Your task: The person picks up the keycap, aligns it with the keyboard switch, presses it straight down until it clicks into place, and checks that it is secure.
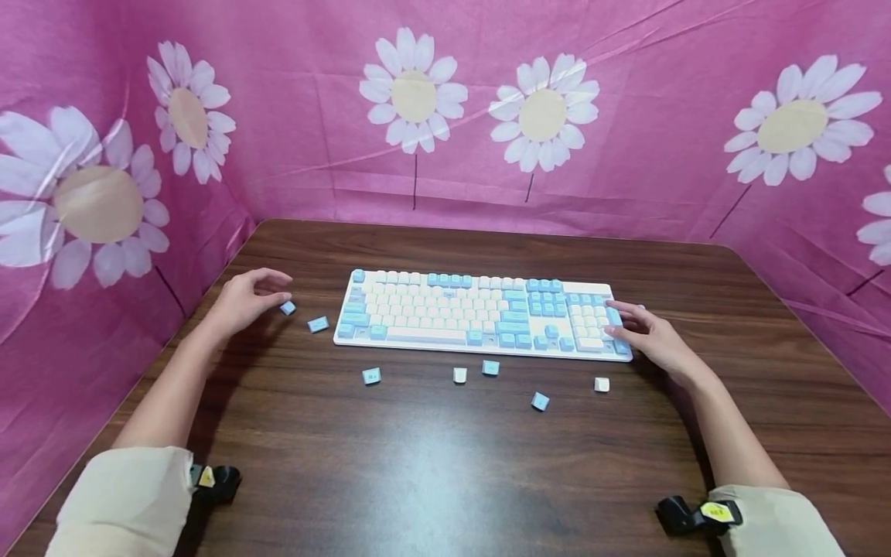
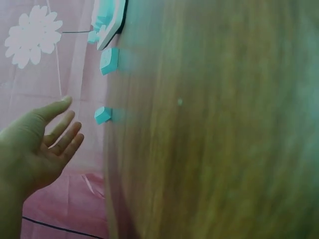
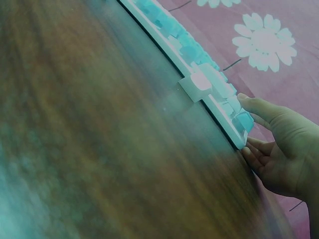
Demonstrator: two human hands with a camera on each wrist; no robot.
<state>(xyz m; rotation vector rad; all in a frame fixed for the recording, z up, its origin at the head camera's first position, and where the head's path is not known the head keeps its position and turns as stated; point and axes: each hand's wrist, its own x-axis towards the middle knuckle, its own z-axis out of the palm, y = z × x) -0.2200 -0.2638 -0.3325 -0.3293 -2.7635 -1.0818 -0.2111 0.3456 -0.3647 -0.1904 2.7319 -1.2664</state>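
A full-size keyboard (image 1: 426,334) with white and light-blue keycaps lies across the middle of the table; a few of its key positions look bare. My right hand (image 1: 657,340) holds the keyboard's right end, thumb over the number-pad keys and the other fingers along the end in the right wrist view. Left of the keyboard, my left hand (image 1: 240,303) hovers with relaxed fingers beside a loose blue keycap (image 1: 288,308). In the left wrist view a gap shows between the fingers and that keycap (image 2: 103,115). A second, wider blue keycap (image 1: 318,324) lies nearer the keyboard.
In front of the keyboard lie more loose keycaps: a wide blue one (image 1: 372,376), a white one (image 1: 460,375), two blue ones, and a white one (image 1: 602,384) at the right. A pink cloth (image 1: 306,100) with daisies hangs behind the dark wooden table (image 1: 313,449).
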